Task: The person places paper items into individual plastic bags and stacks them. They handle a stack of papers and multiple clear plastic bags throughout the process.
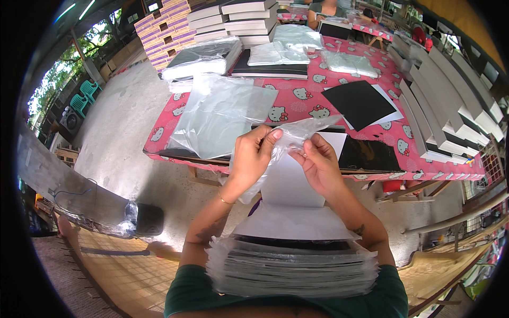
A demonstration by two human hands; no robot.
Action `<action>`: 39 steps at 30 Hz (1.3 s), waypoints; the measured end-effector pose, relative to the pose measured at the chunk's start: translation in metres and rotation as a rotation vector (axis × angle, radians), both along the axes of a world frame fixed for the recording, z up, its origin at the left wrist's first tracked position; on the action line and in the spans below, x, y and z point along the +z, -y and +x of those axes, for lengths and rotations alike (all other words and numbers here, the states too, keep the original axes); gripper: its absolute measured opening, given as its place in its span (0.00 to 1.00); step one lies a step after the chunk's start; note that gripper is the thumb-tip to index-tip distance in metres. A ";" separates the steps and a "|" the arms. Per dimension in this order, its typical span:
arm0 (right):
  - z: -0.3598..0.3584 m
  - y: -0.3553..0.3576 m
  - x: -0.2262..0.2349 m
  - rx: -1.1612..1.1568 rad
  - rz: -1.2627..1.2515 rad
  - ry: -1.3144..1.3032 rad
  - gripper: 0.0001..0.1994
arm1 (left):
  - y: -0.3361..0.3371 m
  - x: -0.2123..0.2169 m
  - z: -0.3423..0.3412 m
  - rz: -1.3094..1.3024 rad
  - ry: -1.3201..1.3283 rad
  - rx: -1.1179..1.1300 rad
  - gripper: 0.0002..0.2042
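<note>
My left hand (253, 158) pinches the edge of a clear plastic bag (290, 137) between thumb and fingers, over the table's near edge. My right hand (322, 165), fingers curled together, grips the same bag a little to the right. The crumpled film stretches between both hands and hangs below the left one. Under my hands a white sheet (292, 183) slopes down from the table toward me. Against my body rests a thick stack of plastic-sleeved sheets (291, 267), with white paper on top.
On the pink patterned table (165, 130) lie flat plastic sleeves (228, 114), a black sheet (359, 105) and wrapped packs (350, 63). Thick stacks of boards (445, 100) line the right side. Boxes (167, 34) rise at the back left. Another person (326, 10) sits at the far end.
</note>
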State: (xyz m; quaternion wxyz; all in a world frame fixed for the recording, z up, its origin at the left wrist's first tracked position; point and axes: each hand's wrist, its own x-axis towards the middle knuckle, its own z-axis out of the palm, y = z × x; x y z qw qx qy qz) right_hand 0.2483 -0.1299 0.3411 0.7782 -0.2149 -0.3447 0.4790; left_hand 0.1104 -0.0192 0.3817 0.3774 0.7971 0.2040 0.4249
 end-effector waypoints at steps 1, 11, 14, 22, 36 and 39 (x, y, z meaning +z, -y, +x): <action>-0.002 0.003 0.002 -0.020 0.018 -0.035 0.09 | -0.002 0.001 0.000 0.024 0.009 0.075 0.12; 0.046 0.038 0.039 0.016 -0.241 -0.106 0.16 | -0.035 -0.011 -0.043 0.426 -0.339 0.230 0.11; 0.044 0.049 0.082 0.041 -0.073 0.624 0.13 | -0.026 0.020 -0.050 0.516 -0.389 -0.078 0.11; 0.069 0.064 0.127 -0.649 -1.042 2.097 0.27 | -0.043 0.063 -0.024 0.861 -0.607 0.146 0.21; 0.093 0.100 0.004 0.374 -0.528 1.204 0.11 | -0.027 0.012 -0.033 -0.554 0.150 -0.800 0.13; 0.079 0.096 0.019 0.400 -0.336 0.890 0.13 | -0.016 -0.014 -0.046 -1.065 0.138 -0.594 0.08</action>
